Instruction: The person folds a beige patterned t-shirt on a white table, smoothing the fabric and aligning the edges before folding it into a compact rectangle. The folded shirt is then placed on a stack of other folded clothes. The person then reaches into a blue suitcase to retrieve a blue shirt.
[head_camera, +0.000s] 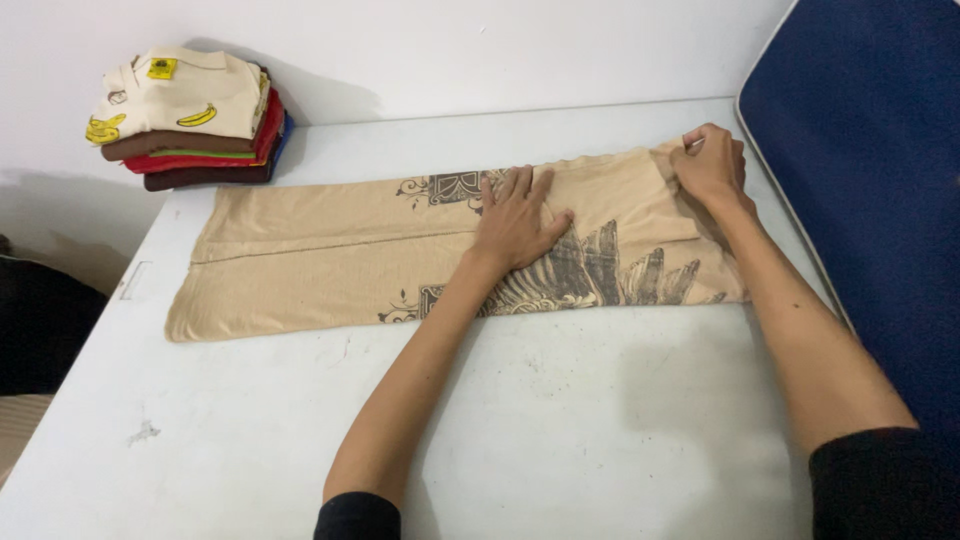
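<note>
Garments: one beige printed T-shirt spread lengthwise (already folded into a long strip) on the white worktop, plus one stack of five folded shirts at the far left corner. Left hand lies flat, fingers spread, pressing the shirt's middle, gripping nothing. Right hand has its grip pinched closed on the shirt's right end. One blue cushion stands right.

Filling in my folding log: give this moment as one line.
left hand flat on tan printed T-shirt | right hand pinching its far-right edge | shirt folded lengthwise on white table | folded clothes stack far-left corner
</note>
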